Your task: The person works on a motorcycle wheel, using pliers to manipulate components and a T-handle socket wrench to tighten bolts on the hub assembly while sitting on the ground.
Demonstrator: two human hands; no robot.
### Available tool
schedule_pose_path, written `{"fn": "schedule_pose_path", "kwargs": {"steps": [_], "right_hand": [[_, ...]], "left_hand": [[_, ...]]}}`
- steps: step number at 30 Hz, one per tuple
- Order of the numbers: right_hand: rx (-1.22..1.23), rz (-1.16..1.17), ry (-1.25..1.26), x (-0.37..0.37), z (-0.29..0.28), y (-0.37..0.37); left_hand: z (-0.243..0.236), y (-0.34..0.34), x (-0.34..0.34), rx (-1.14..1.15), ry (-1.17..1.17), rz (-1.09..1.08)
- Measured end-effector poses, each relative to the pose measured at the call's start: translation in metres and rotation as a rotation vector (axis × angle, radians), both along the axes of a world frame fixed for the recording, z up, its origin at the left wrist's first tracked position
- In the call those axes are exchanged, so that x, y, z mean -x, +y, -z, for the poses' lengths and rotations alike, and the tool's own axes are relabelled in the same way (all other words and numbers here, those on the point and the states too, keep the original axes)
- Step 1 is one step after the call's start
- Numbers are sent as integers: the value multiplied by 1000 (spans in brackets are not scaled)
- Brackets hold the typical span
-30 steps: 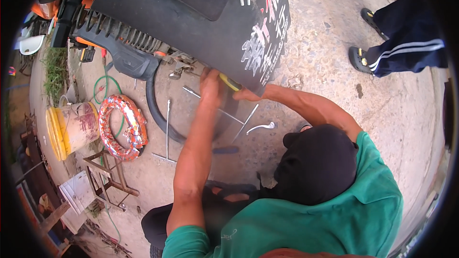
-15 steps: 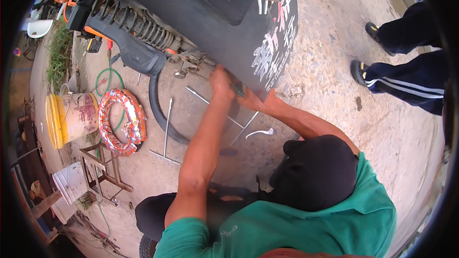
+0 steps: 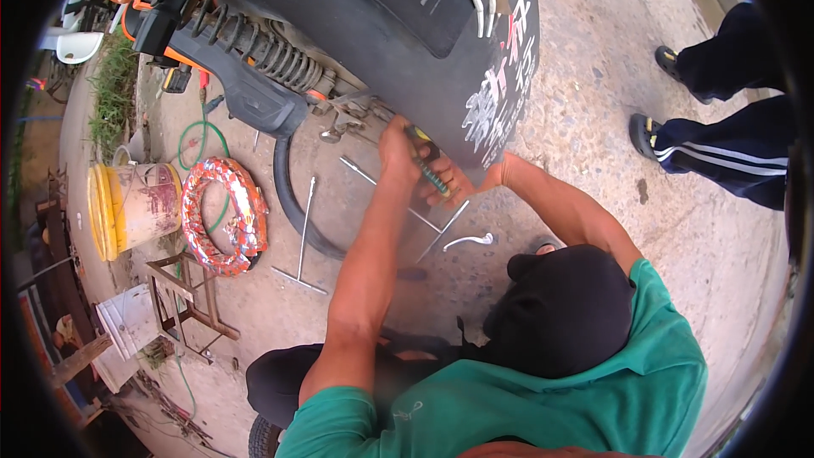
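Note:
Under the edge of a dark mudguard (image 3: 373, 42) with pale lettering, my left hand (image 3: 398, 148) grips a tool with a yellow, black and green handle (image 3: 432, 171), held slanting beside the metal linkage (image 3: 343, 114) below the coil spring. My right hand (image 3: 458, 182) has its fingers curled round the lower end of that handle, just under the mudguard's corner. The tool's working tip is hard to make out among the parts. A black tyre (image 3: 292, 212) lies on the concrete beneath, with T-handled wrenches (image 3: 301, 246) and a small silver lever (image 3: 471, 239) nearby.
At left are a wrapped orange-and-silver tyre (image 3: 197, 220), a yellow-lidded bucket (image 3: 136, 212), a green hose (image 3: 203, 131), a rusty metal stand (image 3: 203, 318) and a white bucket (image 3: 123, 322). A person's dark-trousered legs (image 3: 721, 153) stand at right.
The mudguard and surroundings have shifted right in view. My hands have moved slightly right, and the tool's handle now shows more steeply slanted, with my right fingers lower on it.

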State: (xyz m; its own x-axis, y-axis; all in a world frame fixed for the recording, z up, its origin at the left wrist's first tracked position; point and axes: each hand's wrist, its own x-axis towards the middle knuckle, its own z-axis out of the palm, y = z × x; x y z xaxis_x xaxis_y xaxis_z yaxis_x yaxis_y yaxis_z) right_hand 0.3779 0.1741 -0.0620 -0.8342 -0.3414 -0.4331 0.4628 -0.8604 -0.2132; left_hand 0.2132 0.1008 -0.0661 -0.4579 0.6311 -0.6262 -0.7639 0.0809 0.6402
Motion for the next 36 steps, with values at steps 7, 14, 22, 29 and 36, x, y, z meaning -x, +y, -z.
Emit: {"fn": "schedule_pose_path", "kwargs": {"steps": [7, 14, 22, 29, 36], "right_hand": [[-435, 56, -33, -11, 18, -15], [-2342, 175, -179, 1, -9, -54], [-1672, -97, -102, -23, -42, -20], [-347, 19, 56, -7, -5, -29], [-1799, 260, 26, -9, -27, -48]], "left_hand": [[-18, -7, -6, -145, -279, 84], [-9, 4, -25, -127, -11, -34], [-27, 6, -22, 30, 14, -43], [-1, -11, -2, -273, -354, 70], [-16, -8, -12, -201, -92, 41]]}}
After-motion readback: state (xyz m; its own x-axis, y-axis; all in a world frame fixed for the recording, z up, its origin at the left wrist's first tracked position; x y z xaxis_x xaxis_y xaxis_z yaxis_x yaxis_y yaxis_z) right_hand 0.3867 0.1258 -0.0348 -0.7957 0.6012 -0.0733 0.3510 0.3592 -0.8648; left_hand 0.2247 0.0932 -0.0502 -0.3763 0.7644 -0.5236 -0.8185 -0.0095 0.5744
